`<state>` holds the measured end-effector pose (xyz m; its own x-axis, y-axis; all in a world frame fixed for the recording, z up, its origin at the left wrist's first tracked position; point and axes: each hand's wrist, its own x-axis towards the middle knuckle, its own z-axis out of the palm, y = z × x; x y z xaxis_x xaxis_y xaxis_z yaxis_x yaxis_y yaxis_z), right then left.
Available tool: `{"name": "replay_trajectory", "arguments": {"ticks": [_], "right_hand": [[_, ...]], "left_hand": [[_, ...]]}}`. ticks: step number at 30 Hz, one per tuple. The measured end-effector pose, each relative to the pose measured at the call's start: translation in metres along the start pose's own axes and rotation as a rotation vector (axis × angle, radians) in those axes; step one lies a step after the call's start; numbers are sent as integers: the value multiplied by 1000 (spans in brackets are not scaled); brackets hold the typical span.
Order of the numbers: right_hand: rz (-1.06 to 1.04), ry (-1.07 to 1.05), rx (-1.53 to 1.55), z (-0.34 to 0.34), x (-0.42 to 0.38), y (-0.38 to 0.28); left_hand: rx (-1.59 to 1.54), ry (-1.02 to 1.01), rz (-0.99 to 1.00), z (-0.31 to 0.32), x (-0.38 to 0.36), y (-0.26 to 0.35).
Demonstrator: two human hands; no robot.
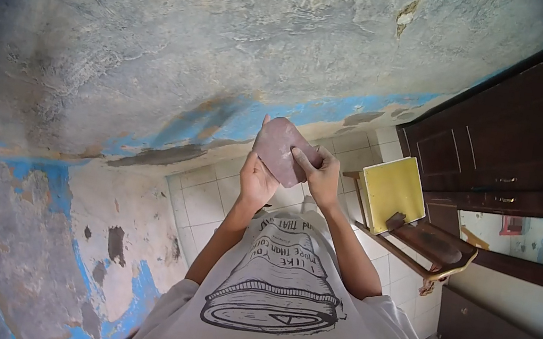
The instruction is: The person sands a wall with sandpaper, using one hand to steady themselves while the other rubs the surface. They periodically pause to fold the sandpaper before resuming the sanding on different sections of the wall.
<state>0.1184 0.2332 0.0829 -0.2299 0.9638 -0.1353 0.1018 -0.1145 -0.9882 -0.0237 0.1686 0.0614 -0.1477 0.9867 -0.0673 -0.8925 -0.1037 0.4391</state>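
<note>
A reddish-brown piece of sandpaper (276,146) with pale dust marks is held up in front of my chest, close to the wall. My left hand (259,180) supports it from the lower left, with the palm partly behind it and a fingertip showing past its upper left edge. On the right side, my right hand (321,178) pinches the sheet, thumb pressed on its face and fingers behind. Most of the left fingers are hidden by the sandpaper.
Ahead stands a rough grey wall (236,31) with peeling blue paint (358,109) along its lower part. A wooden chair with a yellow panel (391,187) stands to the right, before a dark wooden cabinet (501,134). Pale tiles (201,194) cover the floor.
</note>
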Motion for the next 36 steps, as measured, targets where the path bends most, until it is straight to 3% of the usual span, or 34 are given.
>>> {"name": "replay_trajectory", "arguments": {"ticks": [5,9,12,18,26,29,32,36], "right_hand": [[63,-43,-24,-43,2,-2],[109,-163,-39,-74,6,36],[-8,-151,99,-87,-10,41],[-491,-447,-200,-115,-19,33],[-696,-608,-289,-41,-27,40],[-738,-633,-297,0,-51,32],[-687,-665,-308,37,-84,37],[-789,-700,-344,72,-109,25]], "left_hand": [[-100,-101,-15,47,4,-18],[324,114,64,47,7,-52],[403,218,161,44,2,-76],[380,514,217,42,-24,-81],[270,654,406,39,-75,-34],[175,564,419,22,-106,-7],[628,407,448,-14,-136,7],[817,446,536,-8,-178,26]]}}
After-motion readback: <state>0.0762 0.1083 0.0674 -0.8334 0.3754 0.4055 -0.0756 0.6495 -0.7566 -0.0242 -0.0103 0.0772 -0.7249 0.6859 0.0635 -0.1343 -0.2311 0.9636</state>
